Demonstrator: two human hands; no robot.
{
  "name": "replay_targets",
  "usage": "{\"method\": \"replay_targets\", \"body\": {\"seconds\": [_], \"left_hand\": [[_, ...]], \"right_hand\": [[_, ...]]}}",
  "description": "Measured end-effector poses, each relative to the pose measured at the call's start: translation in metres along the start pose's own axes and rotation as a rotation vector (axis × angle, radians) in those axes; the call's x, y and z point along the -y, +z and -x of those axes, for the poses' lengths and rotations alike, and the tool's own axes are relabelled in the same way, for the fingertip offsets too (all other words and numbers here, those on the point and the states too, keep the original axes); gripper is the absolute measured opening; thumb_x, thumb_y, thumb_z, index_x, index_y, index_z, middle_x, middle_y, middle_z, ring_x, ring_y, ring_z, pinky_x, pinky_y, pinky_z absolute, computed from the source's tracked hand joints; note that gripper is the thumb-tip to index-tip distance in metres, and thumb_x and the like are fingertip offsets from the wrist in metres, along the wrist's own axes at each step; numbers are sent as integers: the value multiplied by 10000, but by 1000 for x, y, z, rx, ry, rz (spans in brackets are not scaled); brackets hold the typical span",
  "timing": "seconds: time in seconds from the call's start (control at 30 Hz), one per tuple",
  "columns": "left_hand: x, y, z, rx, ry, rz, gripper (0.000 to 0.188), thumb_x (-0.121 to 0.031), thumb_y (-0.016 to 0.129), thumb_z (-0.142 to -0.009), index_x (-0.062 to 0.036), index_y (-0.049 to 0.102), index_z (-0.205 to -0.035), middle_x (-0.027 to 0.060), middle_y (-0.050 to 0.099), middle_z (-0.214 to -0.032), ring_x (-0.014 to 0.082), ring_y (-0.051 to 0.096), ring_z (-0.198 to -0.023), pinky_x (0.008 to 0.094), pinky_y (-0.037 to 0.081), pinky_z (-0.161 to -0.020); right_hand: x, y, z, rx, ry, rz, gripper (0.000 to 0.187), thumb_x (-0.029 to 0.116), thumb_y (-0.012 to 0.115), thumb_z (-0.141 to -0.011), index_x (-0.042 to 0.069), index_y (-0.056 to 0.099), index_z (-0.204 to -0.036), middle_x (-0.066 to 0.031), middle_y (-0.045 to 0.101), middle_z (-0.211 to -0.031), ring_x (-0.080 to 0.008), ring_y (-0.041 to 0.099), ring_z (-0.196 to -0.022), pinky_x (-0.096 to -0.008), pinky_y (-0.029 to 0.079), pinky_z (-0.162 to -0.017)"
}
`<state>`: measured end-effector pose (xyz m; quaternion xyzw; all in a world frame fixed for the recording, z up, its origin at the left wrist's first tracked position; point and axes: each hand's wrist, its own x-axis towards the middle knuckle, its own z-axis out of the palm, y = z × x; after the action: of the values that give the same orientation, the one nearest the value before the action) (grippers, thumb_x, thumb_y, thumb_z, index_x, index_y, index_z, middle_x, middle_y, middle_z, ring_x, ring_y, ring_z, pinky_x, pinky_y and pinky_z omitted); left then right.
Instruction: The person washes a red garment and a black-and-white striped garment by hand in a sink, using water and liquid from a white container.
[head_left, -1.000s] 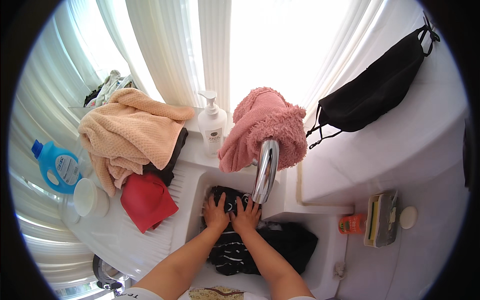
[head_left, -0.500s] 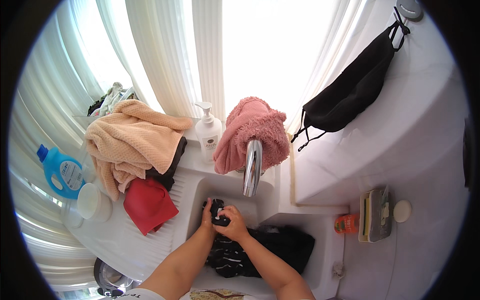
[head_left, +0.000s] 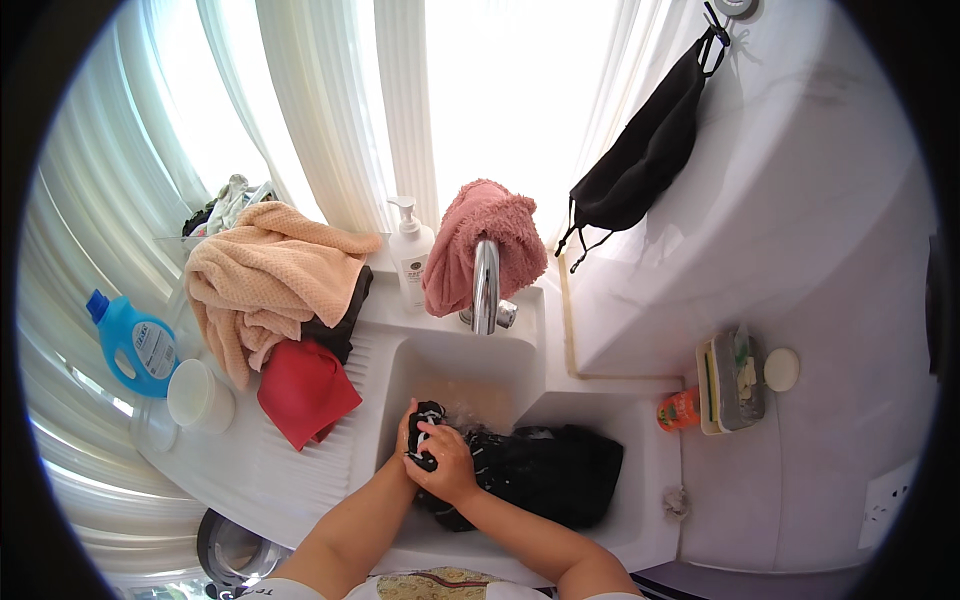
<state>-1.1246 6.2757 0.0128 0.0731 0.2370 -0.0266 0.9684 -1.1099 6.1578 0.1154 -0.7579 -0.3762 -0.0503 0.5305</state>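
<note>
A bunched piece of black cloth with white streaks (head_left: 430, 409) is gripped between my two hands over the left part of the white sink (head_left: 645, 470). My left hand (head_left: 409, 436) wraps its left side, thumb up along the edge. On the right side, my right hand (head_left: 449, 463) presses with its fingers curled over the cloth. A larger black garment (head_left: 565, 468) lies wet in the basin, to the right of and below my hands. Whether the held piece is part of that garment, I cannot tell. Cloudy water shows just beyond my fingers.
A chrome faucet (head_left: 485, 285) draped with a pink cloth (head_left: 462, 235) overhangs the basin. Left are a peach towel (head_left: 270, 265), red cloth (head_left: 305, 395), white tub (head_left: 203, 398) and blue bottle (head_left: 140, 345). A pump bottle (head_left: 410, 255) stands behind; a black face mask (head_left: 640, 150) hangs right.
My hands have turned the bunched cloth and moved slightly down and left, still gripping it. The whole view has shifted, with the faucet now higher in the picture.
</note>
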Motion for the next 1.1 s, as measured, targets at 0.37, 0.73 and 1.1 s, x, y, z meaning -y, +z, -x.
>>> {"method": "replay_targets", "body": {"seconds": [0.37,0.73,1.1], "left_hand": [[7,-34,-29,18,30,-63,344,-446,547,-861,-105,576,-827,55,599,-762,219,607,-670,351,504,-597],[9,38,-52,-890,820,-1970,498,-149,670,-748,-95,512,-1217,210,475,-1168,399,478,-1053,484,414,-887],[3,38,-73,-615,784,-2118,328,-276,570,-808,-86,597,-1075,219,552,-1140,410,525,-1023,498,408,-910]], "right_hand": [[11,2,-16,-30,-16,-2,208,173,737,-680,55,581,-750,-122,629,-878,-344,583,-859,-407,462,-811],[-139,4,-19,80,294,722,445,315,707,-744,102,583,-1114,-175,460,-1219,-391,396,-1164,-498,375,-924],[-195,35,-11,328,653,616,390,293,550,-845,157,547,-1211,-199,340,-1372,-405,318,-1258,-549,374,-932]]}}
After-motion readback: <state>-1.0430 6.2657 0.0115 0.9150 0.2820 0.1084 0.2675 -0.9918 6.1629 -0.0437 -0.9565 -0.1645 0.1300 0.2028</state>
